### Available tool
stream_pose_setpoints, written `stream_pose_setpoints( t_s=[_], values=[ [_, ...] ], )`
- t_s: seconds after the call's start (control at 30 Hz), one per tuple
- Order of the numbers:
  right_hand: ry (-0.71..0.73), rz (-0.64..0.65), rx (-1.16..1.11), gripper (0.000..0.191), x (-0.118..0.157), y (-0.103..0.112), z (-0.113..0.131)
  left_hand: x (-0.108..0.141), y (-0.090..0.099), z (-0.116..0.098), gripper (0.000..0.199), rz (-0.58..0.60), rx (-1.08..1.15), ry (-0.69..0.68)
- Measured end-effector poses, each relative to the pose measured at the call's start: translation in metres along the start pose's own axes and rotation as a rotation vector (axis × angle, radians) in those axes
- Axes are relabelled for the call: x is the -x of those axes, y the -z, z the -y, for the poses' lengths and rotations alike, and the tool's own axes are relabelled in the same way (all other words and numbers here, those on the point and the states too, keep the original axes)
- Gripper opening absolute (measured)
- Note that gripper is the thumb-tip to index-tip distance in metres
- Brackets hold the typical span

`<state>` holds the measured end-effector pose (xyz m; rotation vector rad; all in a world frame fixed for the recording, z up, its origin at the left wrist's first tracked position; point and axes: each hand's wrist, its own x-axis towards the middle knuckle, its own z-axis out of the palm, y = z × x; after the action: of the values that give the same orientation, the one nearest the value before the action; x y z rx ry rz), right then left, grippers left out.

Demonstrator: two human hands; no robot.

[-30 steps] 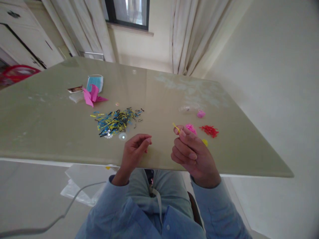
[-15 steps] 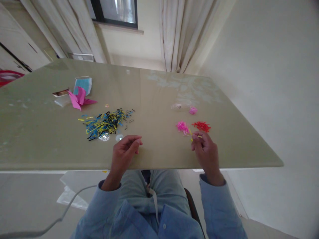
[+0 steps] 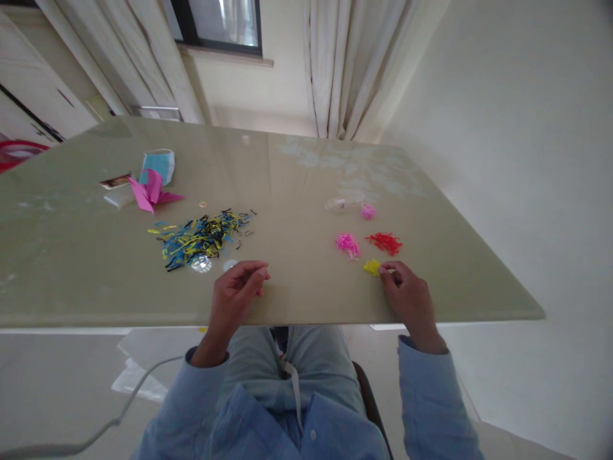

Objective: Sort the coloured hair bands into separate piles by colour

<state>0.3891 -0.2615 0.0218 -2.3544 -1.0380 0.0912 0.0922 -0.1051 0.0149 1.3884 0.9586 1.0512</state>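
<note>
My right hand [image 3: 407, 287] has its thumb and forefinger pinched at the right side of a small heap of yellow rubber bands [image 3: 371, 267], touching it. Just beyond lie a pink heap of rubber bands [image 3: 347, 245] and a red heap of rubber bands [image 3: 385, 243]. Near the table's front edge, my left hand [image 3: 238, 291] is closed with thumb against fingers; whatever it may hold is hidden. Left of and beyond it spreads a mixed pile of black, blue and yellow rubber bands [image 3: 204, 237].
A clear plastic container [image 3: 343, 202] lies beside a pink ring-like bundle [image 3: 368, 211] behind the heaps. Far left on the table [image 3: 297, 223] are a pink folded paper [image 3: 152, 191], a blue face mask [image 3: 158, 167] and a card [image 3: 115, 181]. A wall stands on the right.
My right hand has moved slightly right and down, and the yellow rubber bands, earlier partly hidden at its fingers, now show as a heap on the table. My left hand has barely moved.
</note>
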Motion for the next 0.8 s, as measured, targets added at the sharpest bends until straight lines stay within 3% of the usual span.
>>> stream_pose_setpoints(
  t_s=[0.37,0.47,0.6,0.7,0.8],
  values=[
    [0.124,-0.21,-0.148,0.043,0.034,-0.011,-0.018,-0.006,0.009,-0.001,0.026,-0.028,0.086,0.018],
    [0.148,-0.241,-0.138,0.042,0.034,-0.013,-0.022,-0.012,0.024,-0.001,0.027,-0.113,-0.084,-0.019],
    [0.181,-0.271,-0.114,0.042,0.032,-0.016,-0.024,-0.024,0.059,0.0,0.028,-0.26,-0.51,-0.069],
    [0.193,-0.28,-0.1,0.043,0.033,-0.017,-0.026,-0.032,0.085,-0.001,0.031,-0.254,-0.798,-0.108],
    [0.192,-0.282,-0.089,0.044,0.033,-0.017,-0.027,-0.036,0.102,-0.002,0.033,-0.218,-0.948,-0.123]
  ],
)
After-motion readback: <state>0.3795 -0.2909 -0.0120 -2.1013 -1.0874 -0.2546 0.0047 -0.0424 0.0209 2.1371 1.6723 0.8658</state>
